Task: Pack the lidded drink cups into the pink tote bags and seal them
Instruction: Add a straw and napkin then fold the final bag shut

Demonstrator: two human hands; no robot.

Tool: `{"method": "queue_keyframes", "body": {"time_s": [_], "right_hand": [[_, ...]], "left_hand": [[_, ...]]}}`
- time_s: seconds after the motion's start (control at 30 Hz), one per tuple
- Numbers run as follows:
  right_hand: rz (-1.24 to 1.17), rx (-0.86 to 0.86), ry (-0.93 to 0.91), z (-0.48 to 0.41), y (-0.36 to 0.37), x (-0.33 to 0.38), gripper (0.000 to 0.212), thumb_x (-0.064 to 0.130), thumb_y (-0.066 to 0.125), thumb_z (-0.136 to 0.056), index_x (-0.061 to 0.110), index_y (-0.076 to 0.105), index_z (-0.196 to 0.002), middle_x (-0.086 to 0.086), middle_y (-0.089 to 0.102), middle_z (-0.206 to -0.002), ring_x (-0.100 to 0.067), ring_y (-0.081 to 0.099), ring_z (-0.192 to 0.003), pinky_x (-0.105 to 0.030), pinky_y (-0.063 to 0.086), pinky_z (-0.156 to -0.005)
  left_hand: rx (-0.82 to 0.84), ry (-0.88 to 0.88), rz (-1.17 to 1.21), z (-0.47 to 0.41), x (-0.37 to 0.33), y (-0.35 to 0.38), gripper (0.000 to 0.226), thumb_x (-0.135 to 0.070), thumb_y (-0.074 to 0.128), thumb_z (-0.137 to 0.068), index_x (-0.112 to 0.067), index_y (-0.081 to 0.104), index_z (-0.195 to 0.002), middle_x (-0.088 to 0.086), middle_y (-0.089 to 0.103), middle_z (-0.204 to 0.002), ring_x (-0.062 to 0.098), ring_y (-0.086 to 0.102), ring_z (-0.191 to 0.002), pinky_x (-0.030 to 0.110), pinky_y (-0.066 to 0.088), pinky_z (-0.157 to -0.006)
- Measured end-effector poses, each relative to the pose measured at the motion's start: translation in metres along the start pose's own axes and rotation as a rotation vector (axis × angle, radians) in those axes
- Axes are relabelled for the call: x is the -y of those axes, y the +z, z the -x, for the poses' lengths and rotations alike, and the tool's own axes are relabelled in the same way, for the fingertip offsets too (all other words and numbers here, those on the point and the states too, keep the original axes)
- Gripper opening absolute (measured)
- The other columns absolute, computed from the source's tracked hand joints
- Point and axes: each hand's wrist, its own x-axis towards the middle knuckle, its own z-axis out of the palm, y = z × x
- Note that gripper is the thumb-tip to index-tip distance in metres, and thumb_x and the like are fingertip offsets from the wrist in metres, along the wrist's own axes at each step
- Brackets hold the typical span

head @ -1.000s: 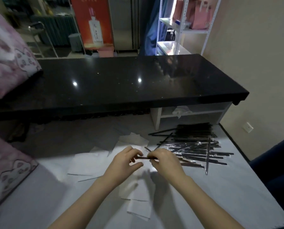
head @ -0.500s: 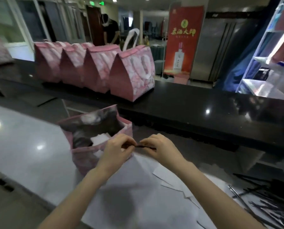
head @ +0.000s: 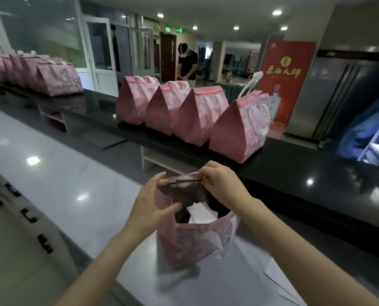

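While the open pink tote bag [head: 195,241] stands on the white counter [head: 73,173], its left rim is gripped by the left hand [head: 148,208] to steady the mouth; 1 dark straw [head: 184,181] is pinched over the far rim by the right hand [head: 221,184] (likely for dropping in).

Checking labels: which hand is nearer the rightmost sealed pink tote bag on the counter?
Right. The right hand is in front of the rightmost sealed pink tote bag; the left hand grips the open pink bag farther left.
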Motion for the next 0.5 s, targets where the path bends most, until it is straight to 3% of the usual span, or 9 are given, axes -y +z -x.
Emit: {"method": "queue_keyframes", "body": {"time_s": [0.13, 0.23, 0.33, 0.5], "right_hand": [[-0.057, 0.089, 0.089, -0.011, 0.025, -0.001, 0.019, 0.001, 0.059, -0.084, 0.009, 0.071, -0.097, -0.007, 0.069, -0.101, -0.025, 0.064, -0.094, -0.035, 0.048, -0.085], [0.056, 0.214, 0.177, -0.009, 0.041, -0.01, 0.022, 0.009, 0.054, -0.088, 0.016, 0.068, -0.103, -0.002, 0.067, -0.107, -0.023, 0.061, -0.099, -0.038, 0.05, -0.084], [0.204, 0.297, 0.24, -0.007, 0.046, -0.022, 0.02, 0.015, 0.051, -0.089, 0.021, 0.065, -0.102, -0.001, 0.062, -0.108, -0.025, 0.06, -0.097, -0.04, 0.051, -0.078], [0.25, 0.446, 0.217, -0.004, 0.053, -0.029, 0.024, 0.016, 0.058, -0.087, 0.024, 0.068, -0.107, 0.0, 0.065, -0.107, -0.024, 0.06, -0.098, -0.042, 0.054, -0.081]], "left_hand": [[0.173, 0.025, -0.123, 0.006, 0.031, 0.008, 0.087, -0.067, 0.07, -0.06, -0.03, 0.047, -0.135, -0.019, 0.035, -0.138, 0.007, 0.021, -0.139, 0.029, 0.021, -0.116], [0.184, 0.058, -0.113, 0.006, 0.041, 0.017, 0.072, -0.074, 0.065, -0.058, -0.039, 0.054, -0.12, -0.02, 0.026, -0.15, 0.003, 0.005, -0.144, 0.031, 0.013, -0.119], [0.204, 0.07, -0.114, 0.003, 0.047, 0.018, 0.062, -0.081, 0.066, -0.056, -0.042, 0.049, -0.102, -0.019, 0.019, -0.155, 0.002, -0.001, -0.146, 0.031, 0.012, -0.118], [0.226, 0.101, -0.146, 0.003, 0.053, 0.016, 0.061, -0.077, 0.069, -0.053, -0.038, 0.042, -0.091, -0.013, 0.014, -0.159, 0.007, 0.005, -0.148, 0.033, 0.023, -0.116]]}}
